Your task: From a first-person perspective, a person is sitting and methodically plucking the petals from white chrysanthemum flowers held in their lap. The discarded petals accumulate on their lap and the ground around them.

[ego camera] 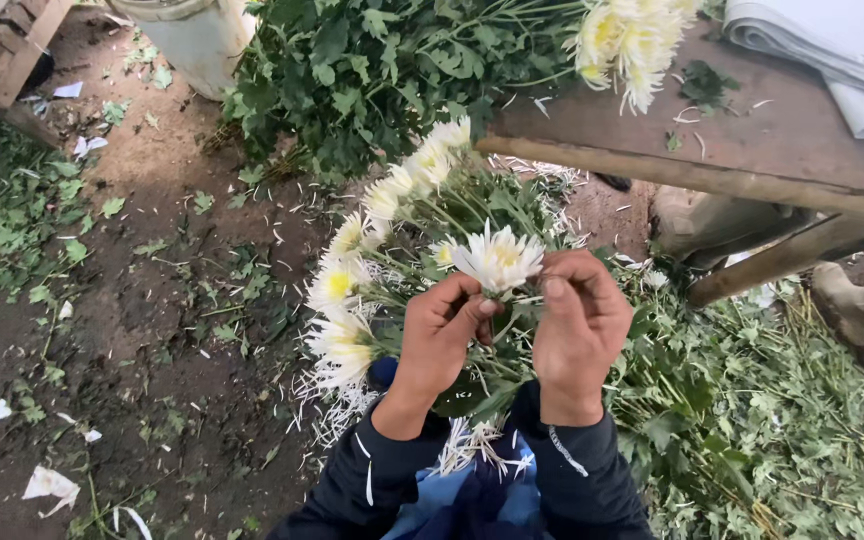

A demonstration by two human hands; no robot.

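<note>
Both hands on one white, yellow-centred chrysanthemum bloom, petals going.

My left hand and right hand pinch under that bloom, fingertips pressed together on its lower petals, at the top of the leafy bunch of white flowers held against me. Shed petals already litter the brown dirt floor left of the bunch; several heads look untouched, I judge. Rough wooden bench beyond, carrying more flowers.

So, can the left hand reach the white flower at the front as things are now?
Probably yes: the left hand is already beside the white flower, fingers at its base, with nothing between them.
</note>
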